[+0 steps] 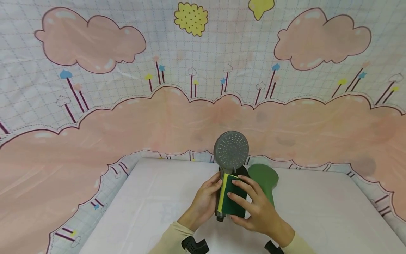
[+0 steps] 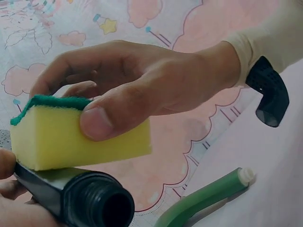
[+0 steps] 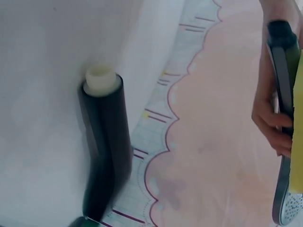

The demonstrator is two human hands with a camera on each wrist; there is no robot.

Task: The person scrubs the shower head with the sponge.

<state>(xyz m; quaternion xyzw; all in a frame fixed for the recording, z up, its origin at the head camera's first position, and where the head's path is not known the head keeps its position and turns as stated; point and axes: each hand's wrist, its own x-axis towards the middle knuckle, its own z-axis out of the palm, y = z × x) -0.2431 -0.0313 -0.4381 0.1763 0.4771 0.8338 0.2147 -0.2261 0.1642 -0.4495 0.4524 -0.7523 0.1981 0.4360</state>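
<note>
A grey shower head (image 1: 231, 150) stands upright over the white table, its nozzle face towards me in the head view. My left hand (image 1: 204, 197) grips its handle from the left, fingers wrapped round it. Pinched between the thumb and fingers of my right hand (image 1: 260, 211) is a sponge (image 1: 234, 203), yellow with a dark green scouring side. Its yellow side lies against the handle. In the left wrist view the threaded handle end (image 2: 111, 203) points towards the camera, with the sponge's yellow body (image 2: 61, 137) right above it.
Behind my right hand lies a green shower head (image 1: 264, 178) on the white table (image 1: 158, 190). Partly hidden beside it is a black one (image 1: 243, 171). A dark handle with a pale end (image 3: 106, 127) shows in the right wrist view. A patterned pink cloth (image 1: 142, 123) surrounds the table.
</note>
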